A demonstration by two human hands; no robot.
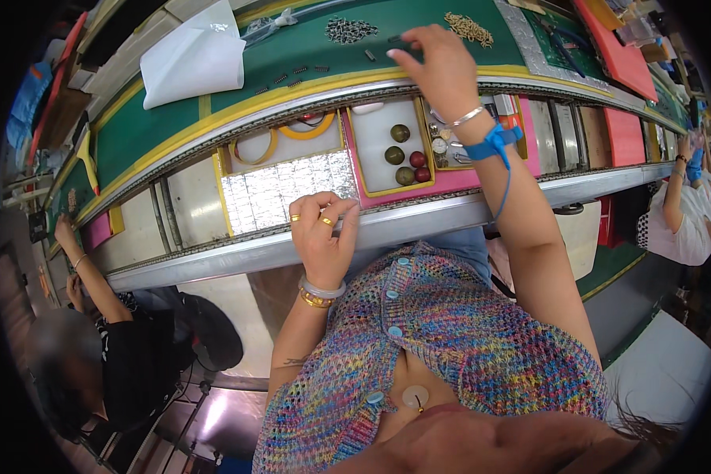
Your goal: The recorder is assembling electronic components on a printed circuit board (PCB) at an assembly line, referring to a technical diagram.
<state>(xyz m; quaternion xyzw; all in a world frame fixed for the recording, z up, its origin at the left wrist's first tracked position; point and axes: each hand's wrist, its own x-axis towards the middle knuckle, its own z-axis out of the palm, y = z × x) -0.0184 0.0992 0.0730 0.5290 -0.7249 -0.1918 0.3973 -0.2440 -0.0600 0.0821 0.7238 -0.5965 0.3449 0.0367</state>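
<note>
My right hand (442, 67) reaches over the green bench mat (419, 59), thumb and forefinger apart. A small dark cylindrical piece (395, 39) lies right by its forefinger; whether they touch is unclear. To its left is another such piece (370, 55), with several small dark springs (280, 79) beyond. Two heaps lie farther back: small dark metal parts (351, 31) and brass-coloured parts (468, 29). Nearer me, my left hand (324, 233) is raised by the silver front rail (245, 253), fingers curled and thumb against forefinger. Anything between those fingertips is too small to make out.
Below the mat, an open tray (358, 150) holds several round balls; a watch (439, 147) and yellow tape rolls (254, 148) sit beside it. A white sheet (193, 67) lies at left. Co-workers sit at left (138, 363) and right (683, 213). A blue cord (507, 186) hangs from my right wrist.
</note>
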